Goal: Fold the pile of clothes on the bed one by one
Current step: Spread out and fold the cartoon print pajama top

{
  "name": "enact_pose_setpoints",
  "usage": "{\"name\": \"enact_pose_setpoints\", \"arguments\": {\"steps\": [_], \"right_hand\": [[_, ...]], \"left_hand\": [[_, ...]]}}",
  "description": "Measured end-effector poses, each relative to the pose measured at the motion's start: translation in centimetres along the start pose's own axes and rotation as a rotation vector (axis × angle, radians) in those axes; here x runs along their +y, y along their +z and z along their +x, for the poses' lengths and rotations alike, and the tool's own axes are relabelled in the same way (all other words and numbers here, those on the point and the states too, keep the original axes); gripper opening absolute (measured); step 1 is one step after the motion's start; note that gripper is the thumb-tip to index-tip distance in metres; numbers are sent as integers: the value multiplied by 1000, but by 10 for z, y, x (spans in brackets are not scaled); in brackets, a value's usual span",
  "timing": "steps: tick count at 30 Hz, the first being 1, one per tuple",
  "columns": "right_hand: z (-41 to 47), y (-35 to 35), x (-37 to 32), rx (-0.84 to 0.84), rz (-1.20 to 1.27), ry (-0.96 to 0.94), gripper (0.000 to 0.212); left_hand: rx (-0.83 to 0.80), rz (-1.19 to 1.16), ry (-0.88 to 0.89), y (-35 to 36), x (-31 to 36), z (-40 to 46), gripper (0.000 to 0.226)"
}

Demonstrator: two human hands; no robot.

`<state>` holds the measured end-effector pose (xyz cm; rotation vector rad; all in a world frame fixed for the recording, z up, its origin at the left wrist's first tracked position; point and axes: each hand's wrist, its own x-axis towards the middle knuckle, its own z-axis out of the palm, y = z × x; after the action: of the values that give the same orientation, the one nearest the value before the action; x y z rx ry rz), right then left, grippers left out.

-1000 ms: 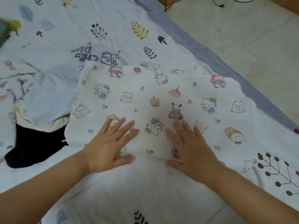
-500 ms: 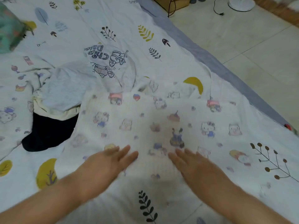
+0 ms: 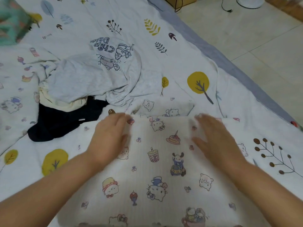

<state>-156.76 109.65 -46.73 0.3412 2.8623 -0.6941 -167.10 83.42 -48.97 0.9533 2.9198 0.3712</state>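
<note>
Across the lower middle of the frame lies a white cartoon-print garment (image 3: 157,169), spread flat on the bedsheet (image 3: 188,63) and scattered with cat faces, a cake, a drink cup and other small figures. Both hands rest on its far edge with fingers spread and flat, gripping nothing: the left hand (image 3: 109,138) at the left end of that edge, the right hand (image 3: 214,136) at the right end, both a little blurred. Just beyond the edge another strip of the same print shows. At centre left sits the pile: a pale grey shirt (image 3: 91,76) crumpled on top, its dark line drawing of cartoon figures and its lettering upside down; the words look like "Chip" and "Dale", though I cannot be sure. Under it a cream piece (image 3: 65,105) peeks out, and a black garment (image 3: 60,122) lies below that, touching the printed garment's left corner. At upper right is tiled floor (image 3: 262,46).
</note>
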Motion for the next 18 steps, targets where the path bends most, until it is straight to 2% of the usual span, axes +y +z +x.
{"name": "enact_pose_setpoints", "arguments": {"steps": [1,3,5,6,9,11,12,14,15,16,18], "right_hand": [[17,0,6,62,10,43,70],[46,0,11,17,116,131,86],[66,7,18,-110,131,169,97],[71,10,19,-158,106,167,94],[75,7,21,-220,45,119,55],[76,-10,27,-302,145,88,28],[77,-20,31,-357,241,100,16],[80,-28,34,-389,406,165,10],[82,-25,35,-341,381,198,13],[86,-18,36,-255,236,229,21],[88,1,35,-95,-194,279,39]], "left_hand": [[-60,-45,-107,2,-2,16,63],[-255,-148,-309,5,-6,39,79],[-395,-122,-348,10,-11,52,69],[-417,-89,-331,11,-12,56,60],[-483,-62,-235,5,-19,59,40],[-532,-295,-235,-6,-31,56,13],[-554,-473,-282,-13,-36,55,8],[-547,-664,-387,-17,-43,56,17],[-496,-618,-415,-12,-46,57,16],[-434,-500,-415,-5,-47,58,18],[-334,-164,-382,9,-43,56,41]]}}
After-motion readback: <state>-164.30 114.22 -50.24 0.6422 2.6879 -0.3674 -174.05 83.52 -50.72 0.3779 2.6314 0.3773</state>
